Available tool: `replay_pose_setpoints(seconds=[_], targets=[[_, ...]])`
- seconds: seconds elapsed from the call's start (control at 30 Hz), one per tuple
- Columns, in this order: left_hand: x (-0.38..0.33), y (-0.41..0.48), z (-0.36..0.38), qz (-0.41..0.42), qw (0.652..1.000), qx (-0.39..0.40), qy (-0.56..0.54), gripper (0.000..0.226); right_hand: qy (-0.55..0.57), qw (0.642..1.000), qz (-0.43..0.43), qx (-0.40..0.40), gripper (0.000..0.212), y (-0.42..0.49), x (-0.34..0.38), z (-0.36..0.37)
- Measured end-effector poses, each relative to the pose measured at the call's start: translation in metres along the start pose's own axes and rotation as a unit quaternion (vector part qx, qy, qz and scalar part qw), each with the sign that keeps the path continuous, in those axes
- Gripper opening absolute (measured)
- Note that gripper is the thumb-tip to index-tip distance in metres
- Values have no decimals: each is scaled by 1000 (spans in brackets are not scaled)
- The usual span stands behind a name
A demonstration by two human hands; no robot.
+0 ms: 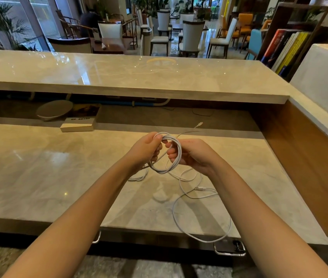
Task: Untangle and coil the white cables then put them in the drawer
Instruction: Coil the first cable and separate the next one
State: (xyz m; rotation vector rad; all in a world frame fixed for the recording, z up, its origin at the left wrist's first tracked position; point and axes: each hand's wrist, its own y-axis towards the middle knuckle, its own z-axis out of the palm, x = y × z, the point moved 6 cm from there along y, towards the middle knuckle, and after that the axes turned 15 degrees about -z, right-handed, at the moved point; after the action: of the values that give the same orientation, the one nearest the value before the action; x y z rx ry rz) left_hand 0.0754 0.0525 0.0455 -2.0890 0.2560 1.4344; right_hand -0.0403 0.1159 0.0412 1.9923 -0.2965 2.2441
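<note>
Nearest you, at six o'clock under the front edge of the table [59, 167], a metal drawer handle [229, 251] shows. The drawer looks closed, so I judge the stowing is not yet begun. Just beyond it, at five o'clock from your hands, a loose white cable [200, 189] sprawls on the table in open loops, one reaching the front edge, and it is uncoiled. At the centre, your left hand [145, 149] has its fingers curled round the top of a white coil [179, 152] of several turns. Your right hand [193, 154] grips the coil's three o'clock side, fingers bent round the strands. A tail runs from the coil toward one o'clock and ends in a plug [199, 124] near the table's far edge, so probably a turn or two remains on this cable. A book [78, 126] lies far off at ten o'clock.
</note>
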Motion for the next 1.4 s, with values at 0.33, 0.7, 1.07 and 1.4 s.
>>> replay_pose_setpoints(seconds=[0.33, 0.7, 1.07, 1.4], targets=[[-4, 3, -2, 118, 967, -151, 170, 22, 112, 987, 107, -36, 21, -10, -15, 12], [-9, 7, -3, 130, 974, -138, 124, 21, -225, 972, -68, -11, 16, -3, 4, 2], [12, 14, -27, -11, 993, -66, -96, 25, -387, 916, -104, 8, 34, -2, 8, -6], [12, 6, -19, -9, 976, -70, -205, 26, -305, 951, -3, 59, 14, 2, -22, 4]])
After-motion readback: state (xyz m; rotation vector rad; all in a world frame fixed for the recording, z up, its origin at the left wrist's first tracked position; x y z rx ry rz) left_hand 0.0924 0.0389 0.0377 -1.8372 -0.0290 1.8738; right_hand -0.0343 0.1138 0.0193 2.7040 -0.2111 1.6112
